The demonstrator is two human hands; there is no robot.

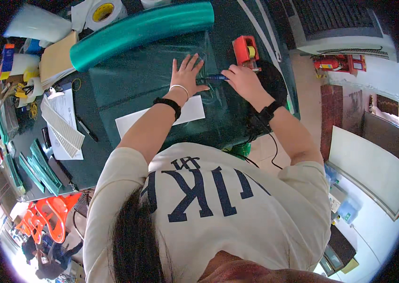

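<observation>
My left hand (186, 80) lies flat with spread fingers on a sheet of clear film (147, 80) over the dark table. A slim blue pen-like tool (216, 77) is pinched in my right hand (245, 85), pointing left toward my left hand. Its tip is too small to make out. Under the left wrist, a white sheet (193, 111) lies slantwise. Beyond the hands, a large roll of green translucent film (143, 34) stretches across the table. Close to the right hand stands a red tape dispenser (246, 51).
A wide tape roll (103, 12) sits at the back. Left of the film are papers (62, 122), a black pen (87, 130) and green strips (44, 165). Orange stools (51, 219) and another person (51, 257) are at the lower left. A cable (275, 148) hangs by the right wrist.
</observation>
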